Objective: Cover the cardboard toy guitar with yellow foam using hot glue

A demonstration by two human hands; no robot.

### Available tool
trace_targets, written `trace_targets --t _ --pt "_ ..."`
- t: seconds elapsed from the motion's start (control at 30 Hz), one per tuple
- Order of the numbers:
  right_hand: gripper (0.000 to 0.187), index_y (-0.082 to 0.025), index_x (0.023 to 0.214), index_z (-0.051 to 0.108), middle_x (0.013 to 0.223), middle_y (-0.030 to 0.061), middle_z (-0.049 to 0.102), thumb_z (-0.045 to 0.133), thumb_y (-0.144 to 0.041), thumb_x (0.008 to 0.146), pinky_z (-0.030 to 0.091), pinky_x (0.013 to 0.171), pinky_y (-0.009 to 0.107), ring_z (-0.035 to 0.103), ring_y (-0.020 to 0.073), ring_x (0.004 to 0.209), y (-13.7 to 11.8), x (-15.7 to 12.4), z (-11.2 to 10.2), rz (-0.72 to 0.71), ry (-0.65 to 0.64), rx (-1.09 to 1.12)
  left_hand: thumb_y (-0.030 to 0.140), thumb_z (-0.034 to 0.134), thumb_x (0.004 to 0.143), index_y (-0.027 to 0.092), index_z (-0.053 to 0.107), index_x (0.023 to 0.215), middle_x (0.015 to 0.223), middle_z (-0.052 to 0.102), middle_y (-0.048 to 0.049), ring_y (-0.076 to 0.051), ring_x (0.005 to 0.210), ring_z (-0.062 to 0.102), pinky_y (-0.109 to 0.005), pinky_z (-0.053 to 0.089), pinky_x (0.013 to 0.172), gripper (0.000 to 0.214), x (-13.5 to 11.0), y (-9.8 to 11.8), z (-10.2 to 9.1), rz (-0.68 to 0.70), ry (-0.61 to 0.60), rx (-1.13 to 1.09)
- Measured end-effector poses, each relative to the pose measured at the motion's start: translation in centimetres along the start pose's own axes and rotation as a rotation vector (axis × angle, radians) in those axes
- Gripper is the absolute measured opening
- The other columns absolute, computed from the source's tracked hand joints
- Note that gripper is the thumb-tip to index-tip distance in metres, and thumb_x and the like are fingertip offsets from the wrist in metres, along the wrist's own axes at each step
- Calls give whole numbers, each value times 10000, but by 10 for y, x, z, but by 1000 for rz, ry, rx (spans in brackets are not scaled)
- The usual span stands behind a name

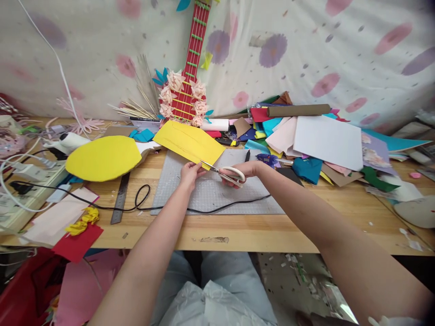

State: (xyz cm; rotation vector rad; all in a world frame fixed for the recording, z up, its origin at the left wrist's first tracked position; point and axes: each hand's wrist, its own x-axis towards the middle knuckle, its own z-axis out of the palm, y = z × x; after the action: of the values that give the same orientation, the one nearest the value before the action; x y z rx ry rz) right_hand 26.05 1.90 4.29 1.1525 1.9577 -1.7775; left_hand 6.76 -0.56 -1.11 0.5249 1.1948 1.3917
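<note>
My left hand (192, 175) pinches the near edge of a yellow sheet (190, 141), which is tilted up above a grey cutting mat (173, 181). A curved line is drawn on the sheet. White-handled scissors (235, 174) are in my right hand (243, 171), with fingers through the loops. Their blades lie at the sheet's near edge, close to my left fingertips. Left of the sheet lies a yellow rounded shape (103, 158) with a white neck part.
A red paper guitar (185, 95) with pink flowers leans against the patterned curtain. A black cable (210, 211) crosses the mat. A steel ruler (119, 203), a power strip (34, 194) and crumpled yellow paper (83, 221) lie left. Coloured sheets, a white sheet (328, 140) and a glue gun (267, 159) lie right.
</note>
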Motion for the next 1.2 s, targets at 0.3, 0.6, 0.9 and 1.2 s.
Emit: trace_targets --t 0.3,0.6,0.9,1.2 --pt "727 -125 880 547 657 21 519 339 -804 725 298 383 176 499 87 505 5 2 -2 -39 -11 58 34 577 767 117 517 692 655 638 -35 -119 604 633 -372 543 798 127 3 0 -3 -6 -7 -31" --pt "709 -120 846 547 625 8 498 309 -781 757 279 375 165 481 71 474 0 2 -1 -16 12 22 18 575 751 116 540 675 650 648 -37 -115 608 634 -348 539 809 129 2 2 -1 -42 -21 -28" --pt "673 -130 844 544 630 12 508 375 -774 742 295 387 177 483 77 485 2 -2 -5 -8 22 24 37 602 735 122 537 678 634 641 -41 -143 654 653 -367 537 821 121 3 0 -2 -22 -27 -13" --pt "661 -133 804 528 609 6 485 418 -779 717 308 390 182 465 77 480 3 0 -2 -6 30 71 31 609 726 111 546 685 662 650 -61 -164 715 667 -377 522 851 110 2 1 -2 -24 -22 -20"
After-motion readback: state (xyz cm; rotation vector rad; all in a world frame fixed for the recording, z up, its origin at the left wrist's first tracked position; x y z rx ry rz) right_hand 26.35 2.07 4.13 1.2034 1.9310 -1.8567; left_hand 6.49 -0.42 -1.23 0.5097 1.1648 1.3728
